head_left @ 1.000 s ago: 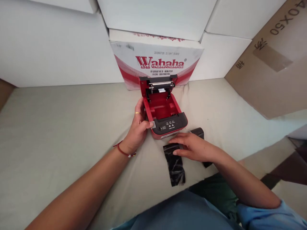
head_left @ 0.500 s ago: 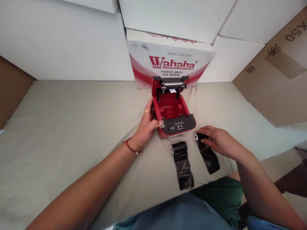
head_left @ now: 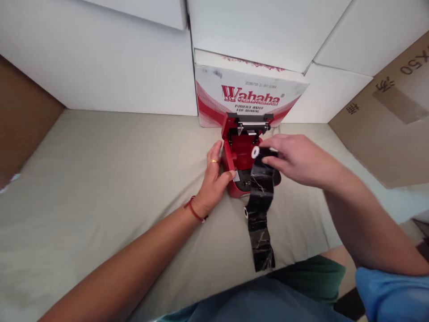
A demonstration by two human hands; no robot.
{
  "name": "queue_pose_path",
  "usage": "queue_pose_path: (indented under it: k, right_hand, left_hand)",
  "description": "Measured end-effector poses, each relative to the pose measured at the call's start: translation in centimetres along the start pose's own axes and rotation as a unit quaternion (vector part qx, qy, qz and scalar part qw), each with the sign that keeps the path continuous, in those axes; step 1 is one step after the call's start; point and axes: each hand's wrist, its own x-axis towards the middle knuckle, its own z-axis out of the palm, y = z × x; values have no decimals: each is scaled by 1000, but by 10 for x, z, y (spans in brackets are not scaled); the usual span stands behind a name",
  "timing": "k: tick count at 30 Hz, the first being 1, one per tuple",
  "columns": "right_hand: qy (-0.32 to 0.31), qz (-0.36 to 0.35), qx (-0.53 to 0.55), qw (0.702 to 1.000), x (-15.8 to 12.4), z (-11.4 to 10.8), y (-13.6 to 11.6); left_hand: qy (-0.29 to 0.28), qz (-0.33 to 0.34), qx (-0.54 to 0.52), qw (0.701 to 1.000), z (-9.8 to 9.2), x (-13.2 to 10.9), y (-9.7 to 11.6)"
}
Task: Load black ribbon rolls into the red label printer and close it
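A red and black label printer [head_left: 240,146] stands on the cloth with its lid raised and its red inside exposed. My left hand [head_left: 215,181] grips the printer's left side, the thumb over its front left corner. In my right hand [head_left: 298,158] is a roll of black film [head_left: 263,181] with a white core, pinched between thumb and fingers above the printer's right part. Its loose tail hangs down over the printer's dark front panel. A second roll of black film [head_left: 260,239] lies on the cloth in front, its upper end partly overlapped by that tail.
Behind the printer leans a white and red Wahaha water carton [head_left: 251,96], close to the raised lid. White boxes [head_left: 127,67] form a wall at the back. Brown cartons stand at the right [head_left: 392,120] and left [head_left: 23,116]. A pale cloth [head_left: 134,161] covers the table.
My right hand has lifted its roll off the cloth and carried it up and left over the printer. My left hand keeps its grip on the printer. The view has shifted slightly.
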Motion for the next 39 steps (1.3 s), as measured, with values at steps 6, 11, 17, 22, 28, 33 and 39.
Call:
queue_pose_path:
  k: [6,11,17,22,28,33,39]
  right_hand:
    - [-53,66,-126,988,51,48,-32]
    - [-59,34,-99,993,64,54,-21]
    - [-57,19,-70,996,74,56,-14]
    - [-26,-4,22,999,61,52,-7]
    - [-24,12,-56,998,53,52,-12]
    - [-60,21,-65,996,60,51,-13]
    - [140,-3,229,963,26,35,12]
  left_hand:
    - [96,148,168,970,4,-15,34]
    - [33,258,235,937,9,-21,49]
    - [0,286,294,912,13,-24,54]
    - [-6,318,337,886,17,-23,58]
    - [19,355,375,856,20,-28,64]
    - [-5,362,396,844,18,-29,68]
    - [-15,362,406,839,19,-28,72]
